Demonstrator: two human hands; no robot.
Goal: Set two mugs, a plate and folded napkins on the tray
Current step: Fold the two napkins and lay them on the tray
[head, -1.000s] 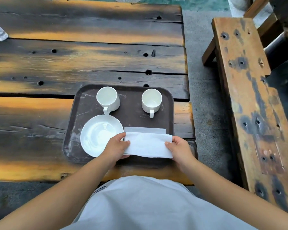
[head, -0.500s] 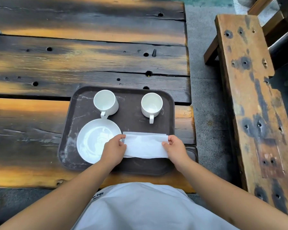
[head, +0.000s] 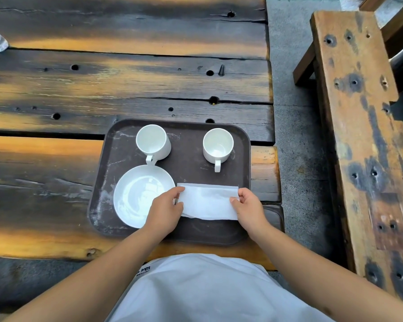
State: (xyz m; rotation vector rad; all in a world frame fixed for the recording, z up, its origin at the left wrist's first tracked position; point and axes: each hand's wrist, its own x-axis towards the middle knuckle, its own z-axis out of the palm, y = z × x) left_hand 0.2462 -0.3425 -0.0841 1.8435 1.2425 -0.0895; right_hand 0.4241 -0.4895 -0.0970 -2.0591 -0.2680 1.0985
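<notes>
I see a dark brown tray point(head: 112, 182) resting on the weathered wooden table point(head: 102, 84). Two white mugs stand upright along its far side, the left mug point(head: 153, 142) and the right mug point(head: 218, 146), handles turned toward me. A white plate point(head: 137, 194) lies at the near left, its rim just under the left mug's handle. Right of the plate, my left hand point(head: 164, 211) pinches the left end of a white folded napkin point(head: 208, 202) and my right hand point(head: 248, 209) pinches its right end. Another napkin edge point(head: 207, 185) peeks out beyond it. A wooden bench point(head: 363, 135) stands to the right.
</notes>
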